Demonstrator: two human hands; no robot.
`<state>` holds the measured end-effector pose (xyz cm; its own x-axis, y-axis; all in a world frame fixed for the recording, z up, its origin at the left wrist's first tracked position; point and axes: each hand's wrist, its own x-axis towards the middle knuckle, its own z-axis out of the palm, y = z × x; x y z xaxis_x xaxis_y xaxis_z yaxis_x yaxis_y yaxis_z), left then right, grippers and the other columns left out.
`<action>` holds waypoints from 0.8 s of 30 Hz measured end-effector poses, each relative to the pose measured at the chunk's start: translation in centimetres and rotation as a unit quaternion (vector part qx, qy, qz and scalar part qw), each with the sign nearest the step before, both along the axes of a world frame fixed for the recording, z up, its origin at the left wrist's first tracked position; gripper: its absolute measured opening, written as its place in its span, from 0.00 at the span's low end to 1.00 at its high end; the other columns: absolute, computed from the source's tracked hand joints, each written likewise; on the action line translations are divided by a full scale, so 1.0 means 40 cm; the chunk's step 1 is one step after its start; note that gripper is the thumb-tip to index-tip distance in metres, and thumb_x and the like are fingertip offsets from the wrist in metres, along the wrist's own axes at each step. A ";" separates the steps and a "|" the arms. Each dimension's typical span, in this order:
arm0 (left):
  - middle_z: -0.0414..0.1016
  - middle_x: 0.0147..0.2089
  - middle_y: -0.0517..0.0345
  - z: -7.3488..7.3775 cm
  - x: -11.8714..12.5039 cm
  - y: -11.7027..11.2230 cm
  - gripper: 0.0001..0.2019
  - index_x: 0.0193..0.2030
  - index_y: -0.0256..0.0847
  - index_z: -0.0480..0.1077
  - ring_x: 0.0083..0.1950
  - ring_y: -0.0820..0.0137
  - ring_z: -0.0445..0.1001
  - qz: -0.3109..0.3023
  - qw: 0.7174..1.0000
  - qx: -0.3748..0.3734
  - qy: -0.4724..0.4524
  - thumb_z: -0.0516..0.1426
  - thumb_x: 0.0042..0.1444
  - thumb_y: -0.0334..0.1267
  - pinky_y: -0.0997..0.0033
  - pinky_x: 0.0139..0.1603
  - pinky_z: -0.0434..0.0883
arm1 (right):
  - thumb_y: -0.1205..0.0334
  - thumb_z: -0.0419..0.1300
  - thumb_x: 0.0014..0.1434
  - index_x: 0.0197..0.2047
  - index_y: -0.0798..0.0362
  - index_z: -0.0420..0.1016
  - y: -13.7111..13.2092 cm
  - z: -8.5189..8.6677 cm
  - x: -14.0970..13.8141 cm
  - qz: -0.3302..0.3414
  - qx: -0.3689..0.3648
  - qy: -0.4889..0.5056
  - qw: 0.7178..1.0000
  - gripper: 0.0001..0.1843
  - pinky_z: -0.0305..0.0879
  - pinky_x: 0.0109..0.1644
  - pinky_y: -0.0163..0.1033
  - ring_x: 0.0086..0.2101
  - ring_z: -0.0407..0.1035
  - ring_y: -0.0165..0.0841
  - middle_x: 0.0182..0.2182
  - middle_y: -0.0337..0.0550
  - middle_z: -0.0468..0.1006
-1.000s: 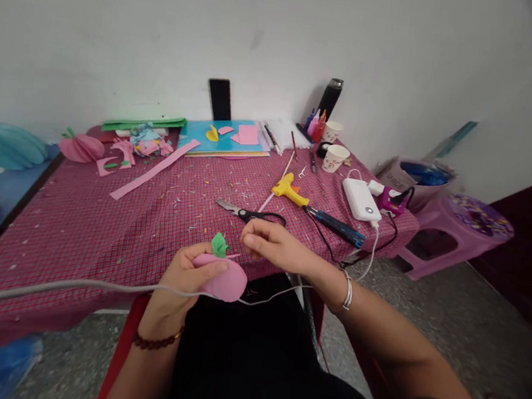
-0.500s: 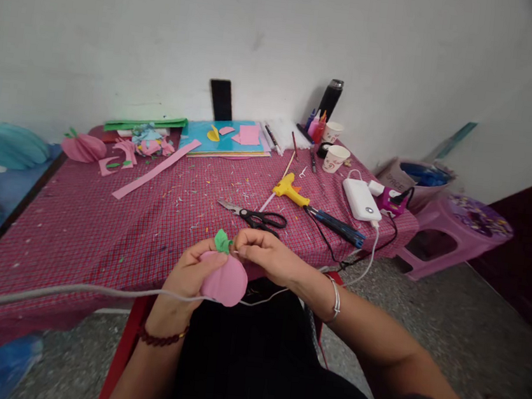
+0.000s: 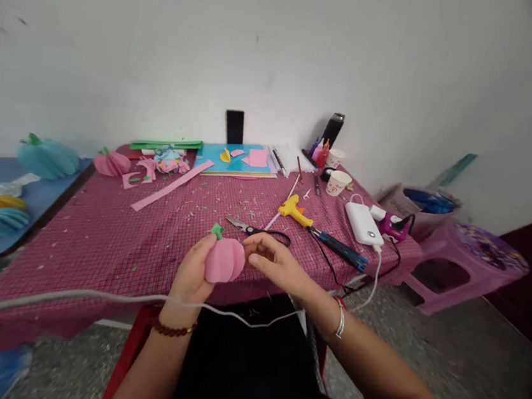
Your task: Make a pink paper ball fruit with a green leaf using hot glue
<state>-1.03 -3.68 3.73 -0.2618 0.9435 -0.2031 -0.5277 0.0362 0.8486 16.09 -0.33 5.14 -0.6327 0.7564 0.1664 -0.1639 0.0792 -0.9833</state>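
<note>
In my left hand (image 3: pixel 194 273) is a pink paper pumpkin (image 3: pixel 223 261), gripped at its left side above the table's front edge. A green paper leaf and stem (image 3: pixel 217 230) stick up from its top. Just to the right, my right hand (image 3: pixel 272 261) has its fingers bent and apart, close to the pumpkin's folds, with nothing visible in it. Whether the fingertips touch the paper I cannot tell. Behind the hands lie black-handled scissors (image 3: pixel 262 232), partly covered by my right hand, and a yellow and blue glue gun (image 3: pixel 296 210).
A white power bank (image 3: pixel 363 223) and cables are at the right, near paper cups (image 3: pixel 338 183). Several finished paper pumpkins (image 3: pixel 48 158) sit at the left. Pink strips (image 3: pixel 171 185) and scraps litter the checked cloth. A white cable (image 3: pixel 92 295) crosses over my left wrist.
My right hand has let go near the green stem and moved down to the pumpkin's right side, its fingers spreading. The pumpkin has turned, showing more folds. The camera view has shifted.
</note>
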 end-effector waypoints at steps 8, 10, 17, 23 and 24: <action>0.74 0.25 0.60 0.077 -0.052 0.174 0.15 0.30 0.37 0.69 0.23 0.74 0.71 0.023 1.000 0.010 0.009 0.58 0.57 0.47 0.75 0.25 0.70 | 0.58 0.58 0.57 0.36 0.52 0.65 0.125 0.033 -0.108 -0.035 0.043 -0.018 0.998 0.08 0.62 0.30 0.32 0.25 0.64 0.26 0.26 0.33 0.68; 0.76 0.29 0.56 0.092 -0.075 0.205 0.18 0.34 0.36 0.71 0.26 0.72 0.74 0.005 0.999 0.024 0.047 0.55 0.60 0.51 0.74 0.27 0.71 | 0.62 0.58 0.54 0.33 0.52 0.65 0.170 0.032 -0.132 -0.062 0.059 -0.024 0.996 0.05 0.59 0.27 0.30 0.24 0.62 0.25 0.24 0.32 0.67; 0.73 0.54 0.52 0.097 -0.172 0.257 0.19 0.54 0.43 0.69 0.54 0.64 0.72 0.052 0.915 0.146 0.372 0.59 0.57 0.45 0.65 0.51 0.69 | 0.66 0.57 0.53 0.30 0.52 0.68 0.314 0.006 -0.197 -0.180 0.163 -0.042 0.969 0.01 0.58 0.29 0.32 0.25 0.61 0.28 0.23 0.33 0.66; 0.73 0.44 0.55 0.077 -0.194 0.274 0.11 0.47 0.43 0.70 0.47 0.66 0.72 0.131 0.674 0.300 0.663 0.57 0.58 0.30 0.62 0.51 0.69 | 0.70 0.55 0.57 0.34 0.52 0.70 0.367 -0.008 -0.212 -0.216 0.281 -0.074 0.932 0.05 0.58 0.37 0.37 0.33 0.64 0.32 0.31 0.39 0.71; 0.73 0.43 0.56 0.074 -0.192 0.279 0.10 0.47 0.42 0.69 0.46 0.67 0.72 0.124 0.659 0.311 0.673 0.57 0.58 0.29 0.63 0.50 0.70 | 0.70 0.55 0.58 0.33 0.52 0.69 0.373 -0.013 -0.214 -0.218 0.290 -0.078 0.929 0.05 0.58 0.37 0.36 0.32 0.64 0.32 0.31 0.39 0.70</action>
<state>-8.70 7.48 6.67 0.0284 0.6281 0.7776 0.7953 -0.4855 0.3631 7.51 14.61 4.62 -0.3384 0.7585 0.5569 0.1491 0.6276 -0.7642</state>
